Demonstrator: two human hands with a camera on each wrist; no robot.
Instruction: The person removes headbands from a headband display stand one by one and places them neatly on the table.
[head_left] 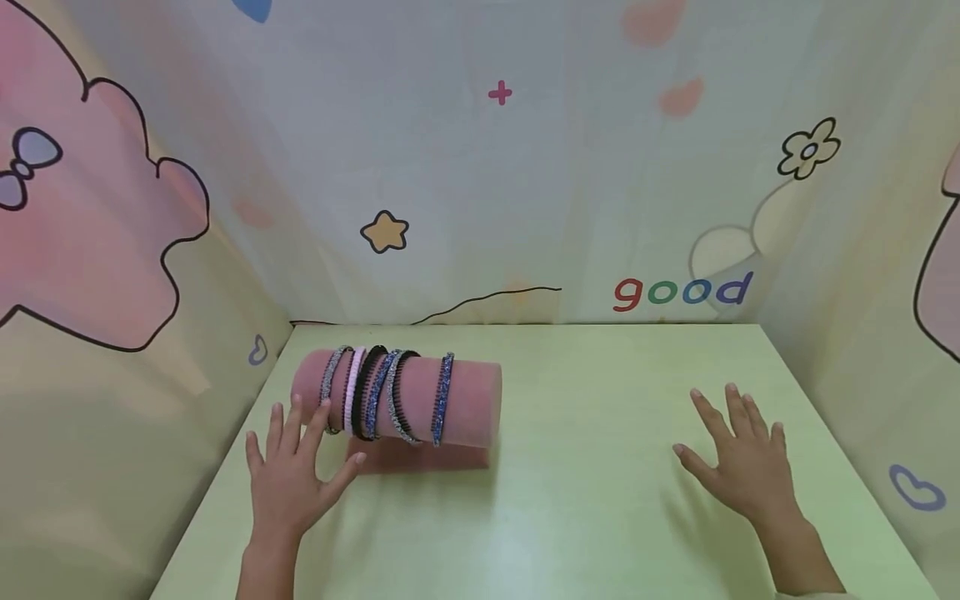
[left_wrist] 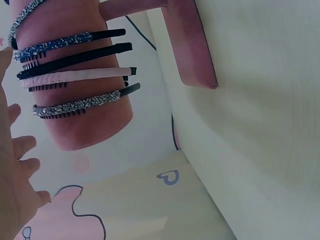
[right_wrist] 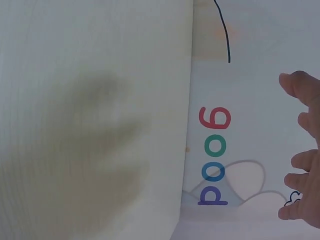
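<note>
A pink padded headband stand (head_left: 468, 408) lies across the table's left half, its roll raised on a flat base (head_left: 420, 456). Several headbands circle it: a silver glittery one (left_wrist: 75, 106) at the left end, then a pale pink one (head_left: 350, 392), a black one (head_left: 365, 396), a blue glittery one (head_left: 375, 396) and a silver one (head_left: 395, 396). Apart from these, toward the right end, sits another blue glittery headband (head_left: 442, 398). My left hand (head_left: 288, 475) is spread in front of the roll's left end, holding nothing. Far to the right, my right hand (head_left: 750, 471) hovers over the table with fingers spread.
The pale table (head_left: 585, 500) ends at a printed cloth wall (head_left: 525, 208) at the back. Cloth walls also rise at the left (head_left: 97, 400) and right (head_left: 885, 333). Below my right hand, its shadow falls on the tabletop.
</note>
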